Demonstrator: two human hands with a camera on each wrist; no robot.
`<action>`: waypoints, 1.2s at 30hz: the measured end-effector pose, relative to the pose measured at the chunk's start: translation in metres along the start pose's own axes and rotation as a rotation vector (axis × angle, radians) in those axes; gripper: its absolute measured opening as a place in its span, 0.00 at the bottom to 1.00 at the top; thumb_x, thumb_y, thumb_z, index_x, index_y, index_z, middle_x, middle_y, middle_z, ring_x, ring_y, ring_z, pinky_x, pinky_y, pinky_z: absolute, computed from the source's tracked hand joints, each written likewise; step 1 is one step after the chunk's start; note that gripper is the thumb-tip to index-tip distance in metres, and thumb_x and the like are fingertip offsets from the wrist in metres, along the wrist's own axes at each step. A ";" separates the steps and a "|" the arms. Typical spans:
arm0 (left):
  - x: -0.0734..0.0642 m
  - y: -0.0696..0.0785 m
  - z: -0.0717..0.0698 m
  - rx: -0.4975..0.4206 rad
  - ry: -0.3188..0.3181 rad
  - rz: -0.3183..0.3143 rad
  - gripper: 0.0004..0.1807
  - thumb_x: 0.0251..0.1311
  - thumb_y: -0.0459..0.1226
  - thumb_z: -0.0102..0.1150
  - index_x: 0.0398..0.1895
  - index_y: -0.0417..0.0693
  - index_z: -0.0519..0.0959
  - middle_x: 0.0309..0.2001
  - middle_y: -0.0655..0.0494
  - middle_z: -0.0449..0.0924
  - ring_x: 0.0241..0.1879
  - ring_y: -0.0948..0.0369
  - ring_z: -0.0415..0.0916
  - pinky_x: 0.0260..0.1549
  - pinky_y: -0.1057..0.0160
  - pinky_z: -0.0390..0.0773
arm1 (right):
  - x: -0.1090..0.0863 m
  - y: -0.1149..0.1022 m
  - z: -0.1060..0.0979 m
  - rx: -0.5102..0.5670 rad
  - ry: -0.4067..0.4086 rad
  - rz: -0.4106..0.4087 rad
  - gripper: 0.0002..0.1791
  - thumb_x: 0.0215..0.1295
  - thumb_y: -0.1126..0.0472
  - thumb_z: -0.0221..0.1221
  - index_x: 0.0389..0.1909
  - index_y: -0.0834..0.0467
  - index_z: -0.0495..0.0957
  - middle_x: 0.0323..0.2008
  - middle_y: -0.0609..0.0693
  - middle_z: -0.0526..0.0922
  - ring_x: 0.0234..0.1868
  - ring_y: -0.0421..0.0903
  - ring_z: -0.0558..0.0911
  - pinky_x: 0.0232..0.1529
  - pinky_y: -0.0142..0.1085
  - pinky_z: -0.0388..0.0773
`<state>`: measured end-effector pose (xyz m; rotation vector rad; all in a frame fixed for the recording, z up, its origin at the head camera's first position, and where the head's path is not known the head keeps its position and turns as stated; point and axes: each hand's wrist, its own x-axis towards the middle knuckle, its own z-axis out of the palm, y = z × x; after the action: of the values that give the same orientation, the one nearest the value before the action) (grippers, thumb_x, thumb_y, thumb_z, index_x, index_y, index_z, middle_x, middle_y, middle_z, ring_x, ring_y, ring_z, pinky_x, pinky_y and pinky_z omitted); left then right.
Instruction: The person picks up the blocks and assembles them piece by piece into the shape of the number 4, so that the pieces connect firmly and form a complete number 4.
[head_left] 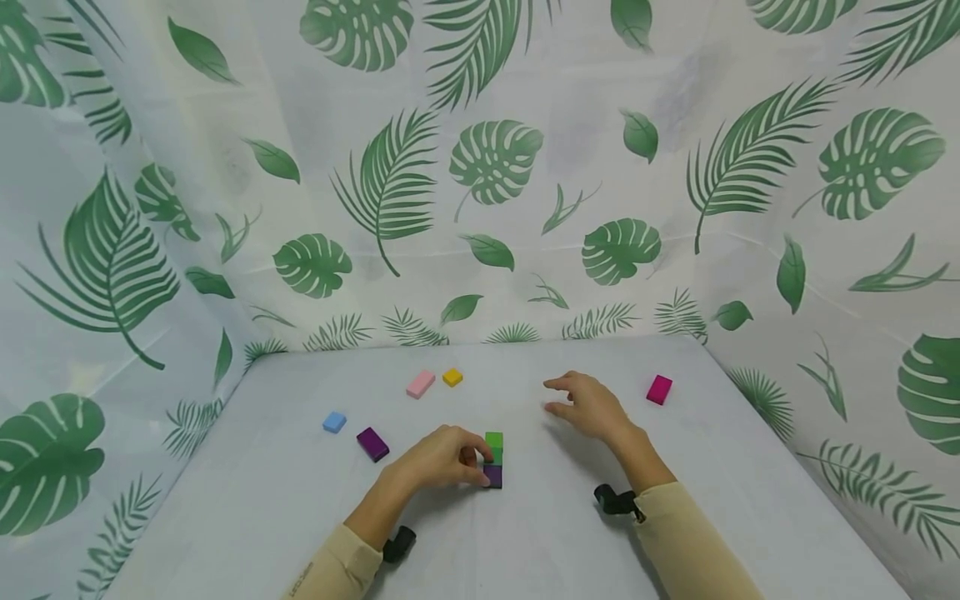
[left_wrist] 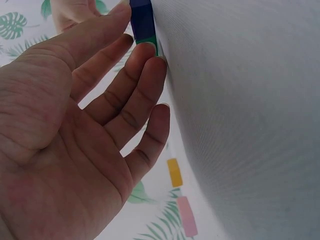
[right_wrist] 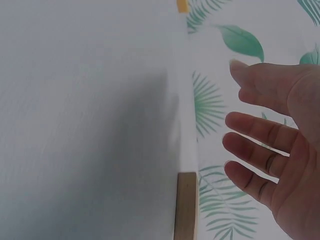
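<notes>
My left hand point(head_left: 450, 457) is at the left side of a short row of small blocks, its thumb and index finger pinching at the dark purple block point(head_left: 492, 477). Directly behind that block sits a green block point(head_left: 493, 440), showing two shades of green. In the left wrist view, the thumb tip meets the dark block point(left_wrist: 142, 21), and the other fingers curl beside the green block point(left_wrist: 150, 44), partly covering it. Over the table to the right, my right hand point(head_left: 592, 407) has its fingers extended and holds nothing; the right wrist view shows the fingers point(right_wrist: 257, 155) spread apart.
On the white table point(head_left: 247, 517) lie a purple block point(head_left: 372, 444), a light blue block point(head_left: 334, 422), a pink block point(head_left: 421, 384), a yellow block point(head_left: 452, 377) and a magenta block point(head_left: 659, 390). A leaf-patterned cloth point(head_left: 525, 275) rises behind. Both wrists carry a small black camera.
</notes>
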<state>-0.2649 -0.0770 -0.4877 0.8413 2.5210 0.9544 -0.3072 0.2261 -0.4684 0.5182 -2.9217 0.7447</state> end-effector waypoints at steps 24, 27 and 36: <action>0.000 0.000 -0.001 -0.010 -0.002 0.005 0.14 0.57 0.42 0.78 0.46 0.56 0.88 0.28 0.63 0.82 0.24 0.68 0.74 0.26 0.69 0.73 | -0.011 0.027 -0.020 0.024 -0.002 0.111 0.24 0.69 0.55 0.67 0.64 0.59 0.81 0.58 0.61 0.85 0.48 0.54 0.81 0.44 0.46 0.79; 0.000 0.001 -0.001 -0.013 -0.004 -0.001 0.14 0.58 0.42 0.77 0.46 0.56 0.88 0.28 0.63 0.82 0.24 0.68 0.74 0.25 0.68 0.73 | -0.011 0.029 -0.021 0.031 -0.002 0.122 0.24 0.69 0.55 0.67 0.64 0.58 0.81 0.58 0.61 0.84 0.47 0.53 0.81 0.43 0.46 0.79; -0.001 0.000 0.000 -0.015 -0.006 -0.003 0.14 0.57 0.42 0.78 0.46 0.56 0.88 0.28 0.62 0.82 0.24 0.68 0.74 0.25 0.69 0.73 | -0.011 0.035 -0.023 0.057 -0.010 0.134 0.24 0.70 0.55 0.67 0.64 0.59 0.81 0.58 0.63 0.84 0.48 0.54 0.81 0.45 0.47 0.80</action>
<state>-0.2644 -0.0776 -0.4873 0.8345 2.5061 0.9673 -0.3086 0.2691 -0.4659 0.3340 -2.9759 0.8448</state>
